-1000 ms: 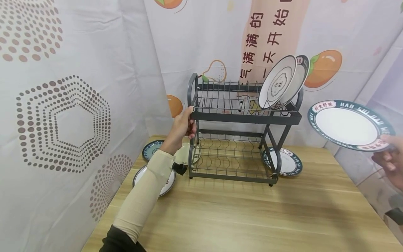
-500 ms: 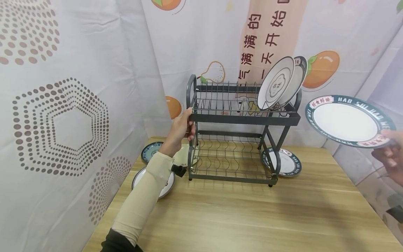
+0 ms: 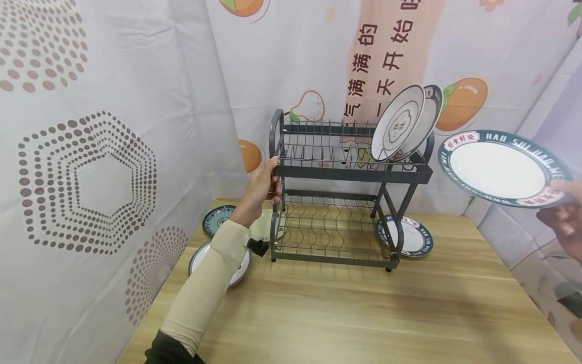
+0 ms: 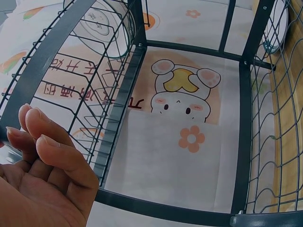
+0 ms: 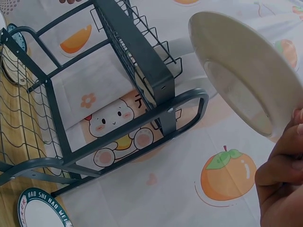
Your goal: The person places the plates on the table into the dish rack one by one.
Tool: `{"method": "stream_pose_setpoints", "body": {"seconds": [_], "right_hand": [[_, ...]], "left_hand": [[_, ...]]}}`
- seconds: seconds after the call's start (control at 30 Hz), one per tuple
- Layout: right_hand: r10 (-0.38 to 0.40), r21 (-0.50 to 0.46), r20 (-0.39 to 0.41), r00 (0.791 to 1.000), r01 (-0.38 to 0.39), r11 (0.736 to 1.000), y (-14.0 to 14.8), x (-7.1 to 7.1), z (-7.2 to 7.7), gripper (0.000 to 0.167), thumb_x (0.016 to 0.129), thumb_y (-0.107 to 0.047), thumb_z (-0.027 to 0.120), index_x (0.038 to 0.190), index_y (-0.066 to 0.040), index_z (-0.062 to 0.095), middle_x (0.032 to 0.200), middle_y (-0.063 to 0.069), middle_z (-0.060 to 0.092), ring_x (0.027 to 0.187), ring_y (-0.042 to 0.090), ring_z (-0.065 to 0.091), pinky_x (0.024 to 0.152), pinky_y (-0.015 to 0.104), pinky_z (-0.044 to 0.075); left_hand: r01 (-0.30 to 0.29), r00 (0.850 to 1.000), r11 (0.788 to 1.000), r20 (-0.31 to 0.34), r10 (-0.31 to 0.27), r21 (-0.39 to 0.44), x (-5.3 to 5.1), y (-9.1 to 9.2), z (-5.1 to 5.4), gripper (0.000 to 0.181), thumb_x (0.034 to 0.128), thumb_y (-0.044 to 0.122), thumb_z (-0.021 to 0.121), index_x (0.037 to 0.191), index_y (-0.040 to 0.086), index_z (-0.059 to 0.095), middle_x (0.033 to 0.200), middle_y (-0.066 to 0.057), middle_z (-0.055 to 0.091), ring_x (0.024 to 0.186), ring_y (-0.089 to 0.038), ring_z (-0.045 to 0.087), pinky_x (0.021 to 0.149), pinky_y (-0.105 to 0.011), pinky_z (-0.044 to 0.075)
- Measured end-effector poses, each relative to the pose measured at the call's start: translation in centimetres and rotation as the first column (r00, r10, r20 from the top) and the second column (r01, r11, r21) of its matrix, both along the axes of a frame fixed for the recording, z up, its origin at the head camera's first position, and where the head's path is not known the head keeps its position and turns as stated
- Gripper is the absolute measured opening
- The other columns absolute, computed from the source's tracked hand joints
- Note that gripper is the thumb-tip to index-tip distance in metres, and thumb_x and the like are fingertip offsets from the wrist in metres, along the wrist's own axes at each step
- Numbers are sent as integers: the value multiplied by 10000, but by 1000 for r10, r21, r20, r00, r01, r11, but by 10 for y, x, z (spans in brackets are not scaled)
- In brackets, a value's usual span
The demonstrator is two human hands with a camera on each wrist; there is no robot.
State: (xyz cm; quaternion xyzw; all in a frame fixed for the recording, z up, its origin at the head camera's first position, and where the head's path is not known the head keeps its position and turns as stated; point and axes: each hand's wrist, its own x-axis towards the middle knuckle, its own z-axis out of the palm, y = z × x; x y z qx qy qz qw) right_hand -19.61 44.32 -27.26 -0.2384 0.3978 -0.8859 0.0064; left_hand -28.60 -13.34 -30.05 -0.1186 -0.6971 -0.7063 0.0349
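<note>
A dark two-tier dish rack [image 3: 354, 173] stands on the table. My left hand [image 3: 260, 189] grips the left front corner of its upper tier; in the left wrist view the fingers [image 4: 59, 153] curl by the dark bar. To the right of the rack, my right hand [image 3: 564, 217] pinches the rim of a white plate [image 3: 497, 169] with a green lettered border. This plate is raised in the air, apart from the rack, and the right wrist view shows its pale underside [image 5: 246, 66]. Two white dishes [image 3: 397, 124] lean in the upper tier's right end.
Another green-rimmed plate [image 3: 411, 236] lies on the wooden table [image 3: 345, 313] behind the rack's right leg. At left are a blue-patterned dish [image 3: 215, 220], a pale yellowish dish [image 3: 262, 226] and a white dish [image 3: 241, 268] partly behind my forearm. Printed curtains hang behind and at the left.
The plate in my right hand has risen a little and shifted slightly left. My left hand keeps its grip on the rack. The head view has tilted slightly.
</note>
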Motion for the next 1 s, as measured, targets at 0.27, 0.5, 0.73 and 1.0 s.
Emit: {"method": "stream_pose_setpoints", "body": {"seconds": [0.27,0.5,0.73,1.0], "right_hand": [[97,-23,-119,988,-100,995,-6,0,13,447,1120,-17,197,1293,201,547,1014,347,678,525,220,355,357,251,243],[-181,136,40,983,174,975,-19,-2,30,433,1109,-1,233,1182,91,651,786,231,714,391,165,193,350,235,32],[-205,160,-40,978,208,965,-29,-3,39,415,1103,28,233,1148,121,635,709,208,687,393,154,140,342,227,29],[-82,101,-101,991,92,991,-37,-8,42,487,1097,36,146,1143,160,615,679,203,674,404,152,150,357,207,19]], "left_hand": [[2,1000,1000,4,-2,-5,-1,1,2,562,1032,623,453,788,117,461,617,-49,545,449,-176,499,456,-270,429],[-8,1000,1000,-3,8,-13,-1,-2,6,551,1039,606,448,783,118,458,612,-36,544,446,-158,498,449,-255,426],[-21,1000,1000,16,21,-16,1,0,7,548,1037,602,455,775,122,459,604,-33,546,449,-163,500,453,-252,424],[-16,1000,999,16,16,-30,3,0,4,557,1039,606,448,774,116,466,608,-35,553,456,-157,503,462,-259,436]]}}
